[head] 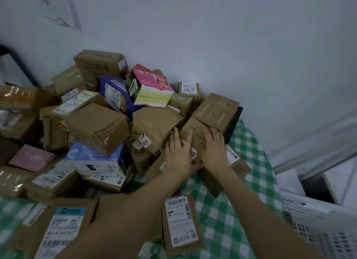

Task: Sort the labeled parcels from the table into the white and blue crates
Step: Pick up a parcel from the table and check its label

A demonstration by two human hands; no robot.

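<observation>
A heap of parcels [100, 127] covers the far and left parts of the table [222, 210], which wears a green-and-white checked cloth [249, 181], and the heap leans against the wall [231, 46] at the far edge. Four coloured boxes stand out: one pink-and-white box [152, 86] on top, one purple box [114, 92] just left of it, one pale blue box [94, 158] lower down, and one flat pink box [31, 158] near the left edge. The rest are brown cartons, perhaps twenty, though blur at the left makes the count unsure. Most carry white barcode labels whose print cannot be read; one small tag [144, 141] reads "500". Two labelled cartons lie flat at the near edge, one with a teal-headed label [67, 224] and one with a plain white label [180, 224]. Both hands reach to a small brown parcel [195, 135] with a pen scribble on it, at the right end of the heap. The left hand [176, 154] lies on it with its fingers stretched straight, and the right hand [213, 150] grasps it, fingers bent over its top. One white crate [318, 226] stands beside the table's right edge.
</observation>
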